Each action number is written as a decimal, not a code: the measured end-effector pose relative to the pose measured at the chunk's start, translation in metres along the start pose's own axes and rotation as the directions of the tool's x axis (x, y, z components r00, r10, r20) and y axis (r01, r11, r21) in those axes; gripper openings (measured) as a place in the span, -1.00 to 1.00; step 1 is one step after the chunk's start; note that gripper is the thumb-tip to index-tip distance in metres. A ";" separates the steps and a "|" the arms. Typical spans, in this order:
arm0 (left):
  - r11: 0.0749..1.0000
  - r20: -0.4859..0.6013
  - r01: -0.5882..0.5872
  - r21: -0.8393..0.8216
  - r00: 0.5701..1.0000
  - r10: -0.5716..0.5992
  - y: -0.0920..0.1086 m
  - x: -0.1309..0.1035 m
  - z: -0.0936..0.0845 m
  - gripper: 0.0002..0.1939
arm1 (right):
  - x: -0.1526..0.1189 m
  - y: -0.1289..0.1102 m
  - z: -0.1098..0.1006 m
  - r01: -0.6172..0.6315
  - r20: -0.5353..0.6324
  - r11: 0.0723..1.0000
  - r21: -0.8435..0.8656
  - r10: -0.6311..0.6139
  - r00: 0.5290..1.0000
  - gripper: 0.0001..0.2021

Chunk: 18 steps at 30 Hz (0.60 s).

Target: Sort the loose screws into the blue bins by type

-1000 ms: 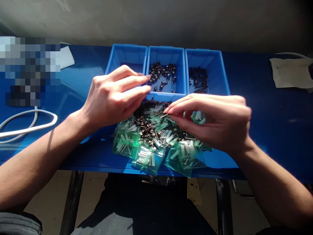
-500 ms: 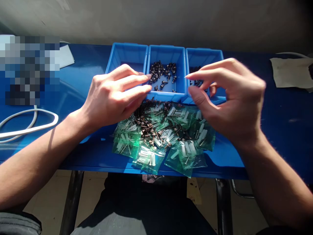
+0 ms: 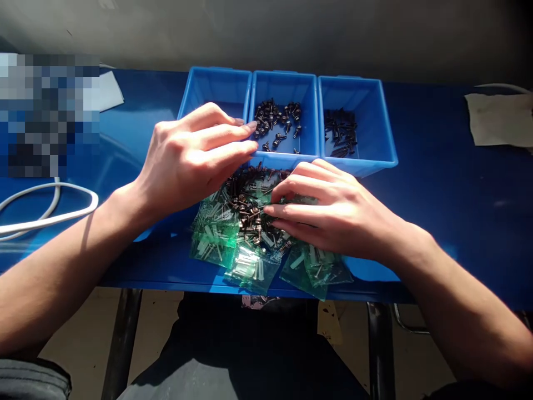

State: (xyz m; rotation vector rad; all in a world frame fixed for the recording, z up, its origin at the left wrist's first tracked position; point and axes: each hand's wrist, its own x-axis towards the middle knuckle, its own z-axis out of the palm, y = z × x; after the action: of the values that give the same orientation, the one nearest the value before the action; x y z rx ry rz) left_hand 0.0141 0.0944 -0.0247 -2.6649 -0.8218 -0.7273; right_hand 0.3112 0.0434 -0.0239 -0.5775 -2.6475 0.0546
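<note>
My left hand [image 3: 189, 161] is held over the front of the left blue bin [image 3: 187, 91], its fingers stretched out and fingertips near the rim of the middle bin. No object shows in it, and its thumb is hidden. In the pile in front of the bins, my right hand [image 3: 328, 208] touches loose dark screws [image 3: 252, 214] with its fingertips, fingers slightly apart. Around the screws lie green plastic packets [image 3: 214, 244] with white plugs and screws inside. The middle bin [image 3: 306, 147] and the right bin [image 3: 375, 153] hold dark screws of different shapes.
A white cable [image 3: 79, 191] loops across the blue table [image 3: 441, 194] at the left, below a pixelated area. A white sheet [image 3: 109, 91] is at the back left. Brownish paper or cloth [image 3: 499, 119] lies at the far right. A grey wall stands behind the bins.
My right hand has moved from above the right bin down and left to the pile, so that bin's screws now show. My left hand has hardly moved.
</note>
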 end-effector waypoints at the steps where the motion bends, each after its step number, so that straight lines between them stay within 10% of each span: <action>1: 1.000 -0.001 -0.011 0.014 1.000 0.011 0.000 0.000 0.000 -0.77 | 0.000 0.000 0.001 -0.001 -0.003 1.000 0.001 0.001 1.000 -0.82; 18: 0.999 -0.046 -0.038 0.017 0.998 0.039 0.003 0.000 0.000 -0.80 | 0.000 -0.008 0.010 -0.004 -0.030 0.970 0.244 0.012 0.999 -0.81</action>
State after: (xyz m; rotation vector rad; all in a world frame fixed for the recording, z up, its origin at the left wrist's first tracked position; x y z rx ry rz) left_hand 0.0159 0.0923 -0.0252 -2.6312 -0.7592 -0.7667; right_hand 0.3036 0.0366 -0.0315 -0.5015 -2.5564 0.3661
